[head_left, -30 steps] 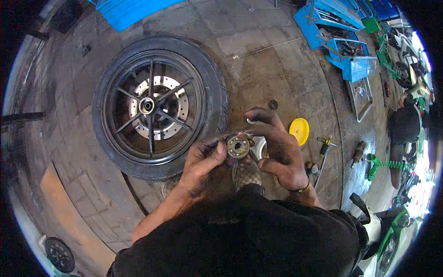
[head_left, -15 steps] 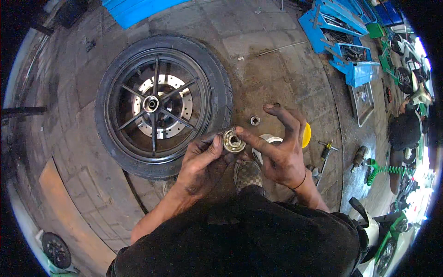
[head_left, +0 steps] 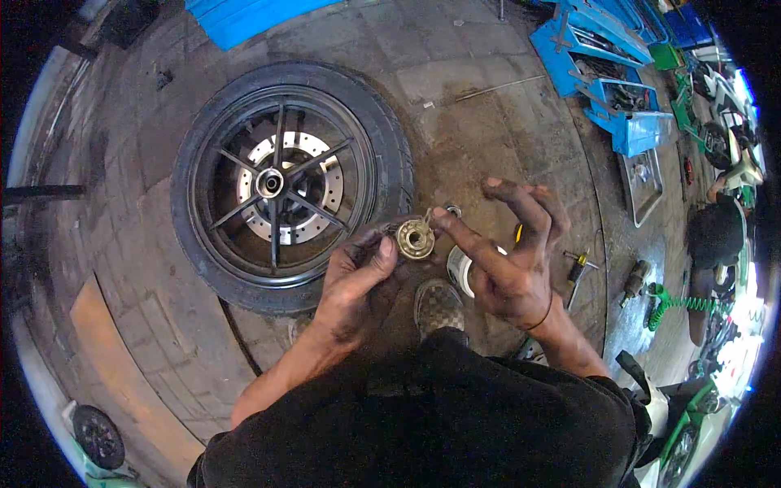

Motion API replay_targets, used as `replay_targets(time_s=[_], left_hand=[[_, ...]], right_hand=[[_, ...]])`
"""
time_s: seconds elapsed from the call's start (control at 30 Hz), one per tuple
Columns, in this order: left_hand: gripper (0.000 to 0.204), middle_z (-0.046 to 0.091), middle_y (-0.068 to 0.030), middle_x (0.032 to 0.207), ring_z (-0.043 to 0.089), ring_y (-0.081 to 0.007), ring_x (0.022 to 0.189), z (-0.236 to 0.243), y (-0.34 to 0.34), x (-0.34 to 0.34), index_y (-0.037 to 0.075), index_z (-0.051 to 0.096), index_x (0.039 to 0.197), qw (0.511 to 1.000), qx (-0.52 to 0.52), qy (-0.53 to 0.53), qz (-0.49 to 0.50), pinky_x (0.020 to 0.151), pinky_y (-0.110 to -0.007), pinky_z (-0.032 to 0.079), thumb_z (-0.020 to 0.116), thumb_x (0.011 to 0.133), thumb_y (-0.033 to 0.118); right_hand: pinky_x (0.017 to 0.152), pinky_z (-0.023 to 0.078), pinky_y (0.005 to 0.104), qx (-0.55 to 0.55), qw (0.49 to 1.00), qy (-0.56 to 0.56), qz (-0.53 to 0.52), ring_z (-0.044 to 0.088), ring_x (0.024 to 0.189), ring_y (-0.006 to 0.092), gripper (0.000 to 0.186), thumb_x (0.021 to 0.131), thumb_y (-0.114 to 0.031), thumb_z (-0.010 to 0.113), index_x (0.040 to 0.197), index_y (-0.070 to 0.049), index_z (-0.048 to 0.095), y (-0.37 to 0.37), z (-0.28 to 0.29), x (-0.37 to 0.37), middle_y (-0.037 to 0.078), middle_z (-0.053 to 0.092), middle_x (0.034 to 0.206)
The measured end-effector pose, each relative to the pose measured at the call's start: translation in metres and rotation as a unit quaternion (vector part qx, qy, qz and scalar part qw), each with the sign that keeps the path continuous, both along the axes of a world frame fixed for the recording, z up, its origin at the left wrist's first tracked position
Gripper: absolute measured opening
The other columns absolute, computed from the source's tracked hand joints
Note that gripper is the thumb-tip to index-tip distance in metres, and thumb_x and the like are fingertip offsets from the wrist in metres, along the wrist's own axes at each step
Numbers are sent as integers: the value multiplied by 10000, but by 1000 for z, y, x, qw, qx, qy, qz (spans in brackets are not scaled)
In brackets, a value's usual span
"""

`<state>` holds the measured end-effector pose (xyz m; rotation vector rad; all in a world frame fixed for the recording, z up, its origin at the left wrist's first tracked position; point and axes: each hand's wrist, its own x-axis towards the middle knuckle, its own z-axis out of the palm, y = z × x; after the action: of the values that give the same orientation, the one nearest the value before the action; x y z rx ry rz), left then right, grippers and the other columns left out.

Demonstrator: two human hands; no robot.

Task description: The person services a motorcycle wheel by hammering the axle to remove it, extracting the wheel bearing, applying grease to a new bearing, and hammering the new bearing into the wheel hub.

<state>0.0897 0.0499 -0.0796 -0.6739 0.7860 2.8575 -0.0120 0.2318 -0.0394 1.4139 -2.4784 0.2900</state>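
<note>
My left hand (head_left: 358, 285) pinches a greasy ball bearing (head_left: 416, 239) between thumb and fingers, its round face turned up. My right hand (head_left: 512, 260) has its fingers spread. The right index fingertip sits at the bearing's upper right edge, with a smear of yellowish grease between them; whether it presses on the metal I cannot tell. Under the right hand stands a white tub (head_left: 460, 272), partly covered by it, and a bit of a yellow lid (head_left: 518, 233) shows between the fingers. A metal socket (head_left: 454, 211) lies just beyond the index finger.
Left of my hands a wheel with a black tyre (head_left: 390, 146) lies flat, its brake disc below the spokes. Blue toolbox (head_left: 643, 134), metal tray (head_left: 648, 213), yellow-marked tool (head_left: 579, 264) and green coiled hose (head_left: 691, 300) lie right. Another person (head_left: 716, 233) is at far right.
My right hand has shifted right, its index finger moving from the bearing's face to its outer edge. More of the bearing's face shows, and the hand covers more of the yellow lid.
</note>
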Motion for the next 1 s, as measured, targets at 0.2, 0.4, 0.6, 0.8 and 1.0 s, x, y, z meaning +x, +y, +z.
replay_targets(time_s=[0.2, 0.4, 0.6, 0.8, 1.0], left_hand=[[413, 663, -130, 1178, 622, -213, 1102, -20, 3, 1, -37, 569, 1257, 985, -151, 52, 62, 1005, -361, 460, 698, 919, 163], [406, 669, -114, 1164, 617, -185, 1073, -21, 2, 2, -32, 584, 1243, 982, -166, 53, 74, 982, -330, 456, 719, 907, 153], [393, 671, -116, 1157, 619, -186, 1067, -23, -2, 6, -32, 595, 1226, 985, -150, 52, 62, 964, -339, 469, 713, 915, 176], [425, 679, -105, 1122, 637, -200, 1030, -26, 0, 5, -10, 599, 1230, 993, -76, 63, 66, 932, -352, 494, 716, 913, 248], [429, 665, -122, 1159, 623, -206, 1079, -26, 1, 7, -30, 593, 1218, 996, -61, 39, 42, 982, -370, 474, 725, 909, 237]], right_hand=[[1074, 281, 503, -49, 975, -204, -66, 372, 1280, 363, 688, 666, -31, 582, 1335, -186, 632, -17, -2, 27, 161, 460, 1424], [1085, 263, 496, -67, 970, -228, -51, 357, 1281, 387, 755, 672, -15, 581, 1401, -210, 573, -29, -8, 29, 166, 436, 1447], [1063, 299, 500, -66, 979, -190, -22, 357, 1270, 374, 720, 654, -29, 592, 1330, -272, 641, -25, -10, 28, 157, 443, 1443], [1029, 344, 499, -99, 987, -123, -10, 412, 1222, 360, 658, 637, -47, 607, 1241, -291, 703, -12, -8, 15, 127, 508, 1381], [1042, 325, 501, -111, 975, -189, -24, 418, 1257, 369, 686, 632, -16, 588, 1256, -282, 692, -31, -10, 11, 159, 507, 1358]])
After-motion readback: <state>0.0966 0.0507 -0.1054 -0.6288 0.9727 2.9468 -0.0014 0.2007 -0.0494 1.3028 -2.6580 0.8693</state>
